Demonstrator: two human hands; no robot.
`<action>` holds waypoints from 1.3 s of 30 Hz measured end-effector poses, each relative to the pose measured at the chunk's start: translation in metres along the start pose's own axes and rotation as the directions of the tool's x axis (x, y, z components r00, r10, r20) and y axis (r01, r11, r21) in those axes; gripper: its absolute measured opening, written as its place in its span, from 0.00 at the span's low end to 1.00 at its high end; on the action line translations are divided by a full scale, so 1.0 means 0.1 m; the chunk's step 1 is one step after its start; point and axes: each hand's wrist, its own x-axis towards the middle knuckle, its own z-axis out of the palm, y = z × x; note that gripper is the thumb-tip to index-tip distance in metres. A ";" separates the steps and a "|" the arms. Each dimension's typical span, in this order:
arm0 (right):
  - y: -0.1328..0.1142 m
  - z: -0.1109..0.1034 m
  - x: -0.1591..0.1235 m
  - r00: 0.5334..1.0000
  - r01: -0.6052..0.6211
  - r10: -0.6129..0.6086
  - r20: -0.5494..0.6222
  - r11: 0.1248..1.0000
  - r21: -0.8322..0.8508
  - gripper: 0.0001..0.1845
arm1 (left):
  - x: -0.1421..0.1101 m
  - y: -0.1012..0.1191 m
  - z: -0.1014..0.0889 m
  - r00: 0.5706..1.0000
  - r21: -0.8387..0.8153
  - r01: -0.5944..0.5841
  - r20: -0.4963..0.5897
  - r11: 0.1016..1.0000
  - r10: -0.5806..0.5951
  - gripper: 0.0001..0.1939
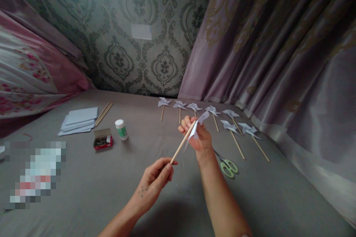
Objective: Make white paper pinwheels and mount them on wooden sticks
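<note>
A patterned wall stands far beyond the fingers, with a purple curtain to their right and a grey surface below them. The right hand is farther forward than the left hand. Between them a paper pinwheel is held above the surface on its slanting wooden stick: the left fingers are clamped on the stick's lower end, and the right fingers are closed around its top and the paper blades. Well left of both sets of fingers lies a stack of paper. Seven finished pinwheels lie beyond and to the right of the right fingers. Green-handled scissors lie just right of the right wrist. Left of the right fingers are loose sticks, a white-capped bottle and, smallest, an open red box of small metal pieces.
</note>
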 end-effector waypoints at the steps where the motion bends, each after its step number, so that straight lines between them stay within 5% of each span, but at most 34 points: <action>1: -0.01 0.01 0.00 1.000 0.009 -0.009 0.009 1.000 -0.001 0.13 | 0.00 -0.01 0.00 1.000 0.008 -0.014 -0.007 1.000 0.014 0.22; 9: -0.06 0.04 -0.03 0.997 0.071 -0.070 0.014 0.993 -0.094 0.14 | -0.04 -0.07 0.01 0.989 0.160 -0.116 -0.069 0.980 0.129 0.20; 17: -0.07 0.05 -0.07 0.986 0.163 -0.157 0.052 0.977 -0.135 0.17 | -0.09 -0.07 0.03 0.974 0.374 -0.215 0.013 0.902 0.227 0.17; 32: 0.01 0.07 -0.03 0.988 0.138 -0.140 0.061 0.989 0.045 0.18 | -0.12 -0.12 0.10 0.958 0.400 -0.275 0.034 0.874 0.286 0.14; 39: 0.02 0.05 -0.03 0.990 0.123 -0.121 0.069 0.992 -0.020 0.13 | -0.13 -0.15 0.10 0.954 0.421 -0.290 0.051 0.859 0.296 0.13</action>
